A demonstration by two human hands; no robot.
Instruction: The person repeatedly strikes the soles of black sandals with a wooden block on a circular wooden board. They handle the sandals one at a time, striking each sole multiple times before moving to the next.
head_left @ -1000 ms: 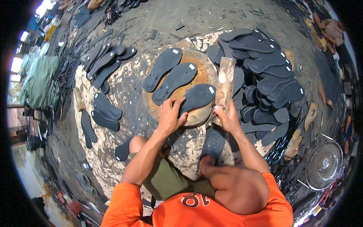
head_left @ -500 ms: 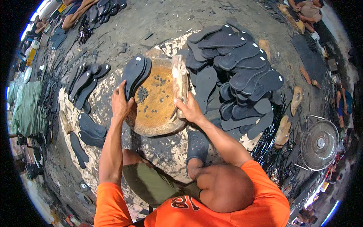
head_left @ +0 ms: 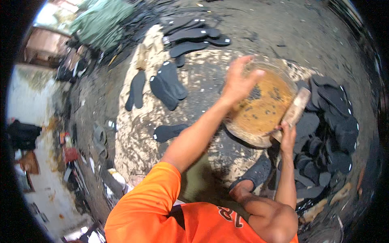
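Observation:
A round, thick block (head_left: 265,107) with a worn orange-brown top stands before me, small black bits (head_left: 255,95) scattered over it. My left hand (head_left: 239,83) hovers at its upper left rim, blurred, fingers apart and with nothing in it. At the right rim my right hand (head_left: 287,135) is closed round the lower end of a rough wooden piece (head_left: 298,104). A thin dark tip pokes out beside those fingers; its kind is unclear. Left of my left forearm lies a black shoe sole (head_left: 169,132).
Black soles lie in a big pile (head_left: 330,121) on the right. More soles (head_left: 168,85) and a stack (head_left: 188,35) rest on the stained pale sheet (head_left: 129,150) to the left. My clog-shod foot (head_left: 257,172) is near the block. Green cloth (head_left: 103,24) hangs at the far left.
The view has swung left. My left hand no longer holds the black soles that it had over the block. My right hand stays at the wooden piece.

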